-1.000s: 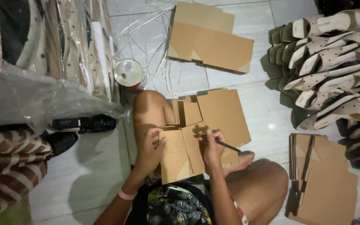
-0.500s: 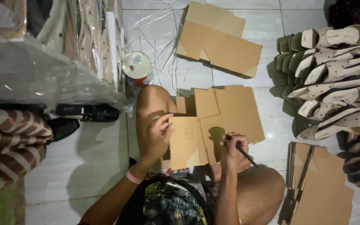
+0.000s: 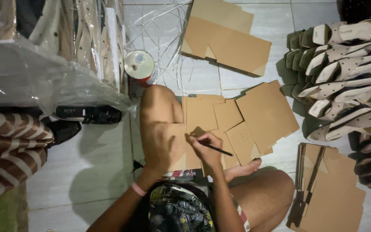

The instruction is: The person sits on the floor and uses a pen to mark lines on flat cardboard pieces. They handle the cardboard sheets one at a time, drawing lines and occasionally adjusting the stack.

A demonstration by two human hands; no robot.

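I sit on a tiled floor with flat brown cardboard box blanks (image 3: 254, 116) spread over my legs. My left hand (image 3: 162, 148) lies flat on the near left flap of the cardboard, beside my raised left knee (image 3: 157, 103), and holds it down. My right hand (image 3: 207, 148) grips a thin black pen (image 3: 217, 149) with its tip on the cardboard flap in front of me. My right leg (image 3: 267, 189) is folded under the sheets.
More cardboard blanks lie ahead (image 3: 226, 36) and in a stack at my right (image 3: 329, 189). Several pale sandals (image 3: 344, 77) are piled at the right. A tape roll (image 3: 139, 64) stands by white strapping. Plastic-wrapped goods (image 3: 35, 73), a black shoe (image 3: 89, 114) and striped fabric (image 3: 9, 146) are at the left.
My right hand has moved left with the pen, from the right side of the sheet onto the flap by my left hand. The view has shifted slightly.
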